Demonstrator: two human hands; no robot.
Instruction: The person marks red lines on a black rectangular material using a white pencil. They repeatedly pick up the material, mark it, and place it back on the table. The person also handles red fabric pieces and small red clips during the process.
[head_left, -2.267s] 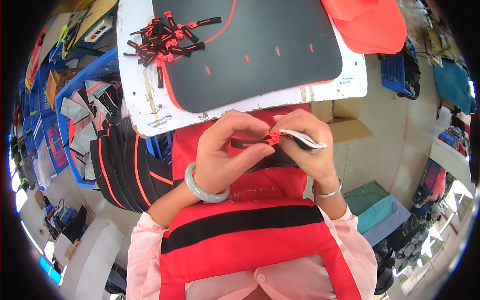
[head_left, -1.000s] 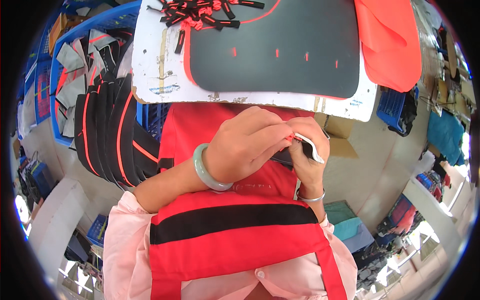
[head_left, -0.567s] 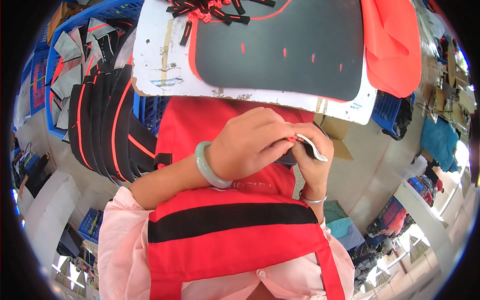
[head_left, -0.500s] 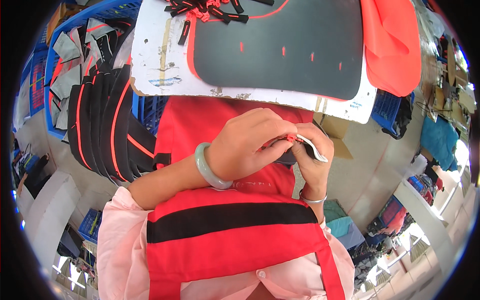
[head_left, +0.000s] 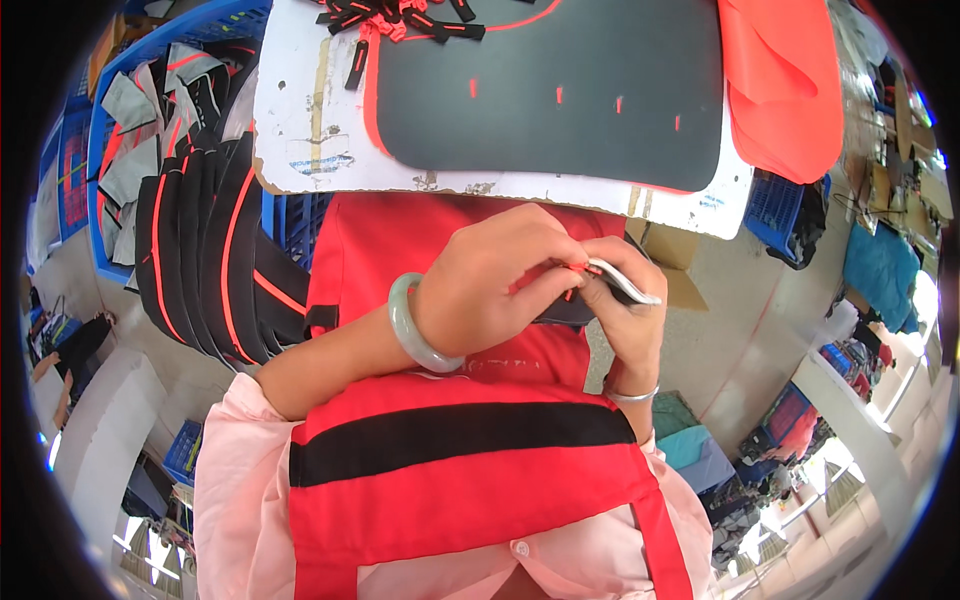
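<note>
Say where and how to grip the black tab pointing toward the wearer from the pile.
Probably pinch the black tab by its near end, coming from the picture's lower side: that end lies free on the white board, while the far end reaches the pile.

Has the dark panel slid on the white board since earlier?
No: against the white board, the dark panel keeps its place; the view itself shifted.

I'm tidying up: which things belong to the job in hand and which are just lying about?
Job in hand:
small red piece, pinched in the left hand
white piece, in the right hand
red-and-black tabs piled above, probably

Apparently lying about:
cardboard box
teal cloth
blue crate at right
</note>
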